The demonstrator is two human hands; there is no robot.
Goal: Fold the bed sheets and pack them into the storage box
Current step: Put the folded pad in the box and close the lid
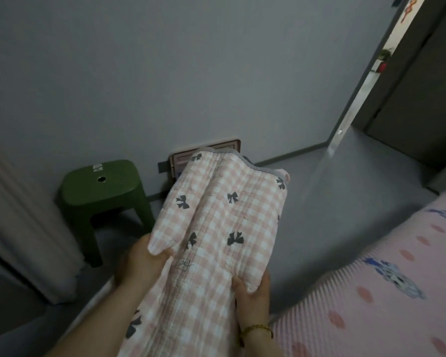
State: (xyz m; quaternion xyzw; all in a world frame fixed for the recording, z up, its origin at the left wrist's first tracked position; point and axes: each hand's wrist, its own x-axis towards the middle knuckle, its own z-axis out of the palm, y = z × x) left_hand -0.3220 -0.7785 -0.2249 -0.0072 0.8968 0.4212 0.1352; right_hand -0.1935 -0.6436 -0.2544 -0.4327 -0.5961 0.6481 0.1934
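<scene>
Much open grey floor (345, 202) is stretching between the wall's foot and the bed (384, 292), whose pink edge is running along the lower right. One folded sheet (224, 228), pink check with dark bows, is hanging in the air above this floor. Its far edge is covering most of the pink-rimmed storage box (180, 161) at the wall's foot. The green stool (101, 186) is standing just left of the box. The left hand (142, 264) is gripping the sheet's near left corner from beneath. The right hand (252, 292) is clasping the near right edge, thumb on top.
</scene>
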